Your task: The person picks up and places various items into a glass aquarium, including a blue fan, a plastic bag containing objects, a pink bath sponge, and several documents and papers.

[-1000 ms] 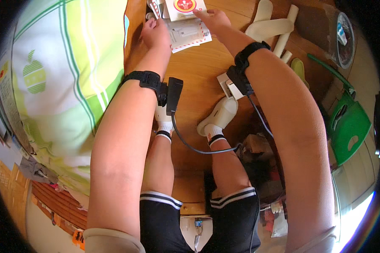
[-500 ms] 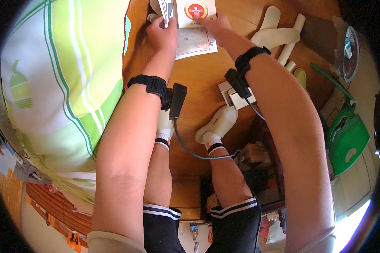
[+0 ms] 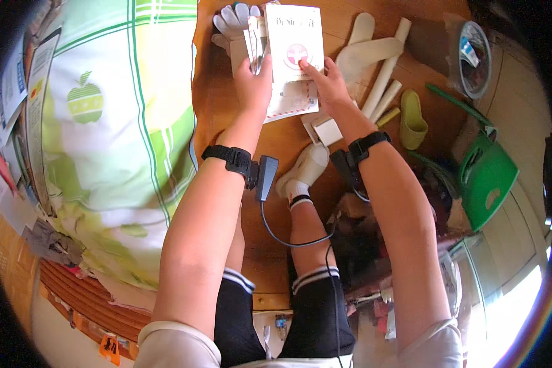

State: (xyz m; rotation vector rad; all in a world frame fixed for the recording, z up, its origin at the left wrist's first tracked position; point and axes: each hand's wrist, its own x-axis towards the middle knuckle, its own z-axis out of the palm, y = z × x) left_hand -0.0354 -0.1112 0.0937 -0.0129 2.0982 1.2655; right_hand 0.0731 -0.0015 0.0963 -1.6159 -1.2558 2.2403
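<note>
My left hand [image 3: 253, 84] is closed round a bundle of thin printed packets or papers [image 3: 256, 38], pressed against the left side of a flat white box [image 3: 293, 27]. The box has a round red emblem and black print. My right hand [image 3: 331, 86] grips its lower right edge, thumb on the face beside the emblem. Below it, a white sheet or envelope with a red striped border [image 3: 295, 103] sticks out; what holds that is hidden. A pale grey glove [image 3: 234, 21] shows behind the bundle.
A green-checked cloth [image 3: 122, 80] covers the left side. On the wooden floor lie pale insoles [image 3: 368, 52], white tubes [image 3: 383, 73], a small white box [image 3: 326, 130] and a yellow-green slipper [image 3: 413, 119]. Farther right are a clear-rimmed bin [image 3: 474, 61] and a green dustpan [image 3: 489, 181].
The view has shifted, and both hands appear lower with the box. More of the box's face shows now, and the glove is more visible. My hands keep their hold.
</note>
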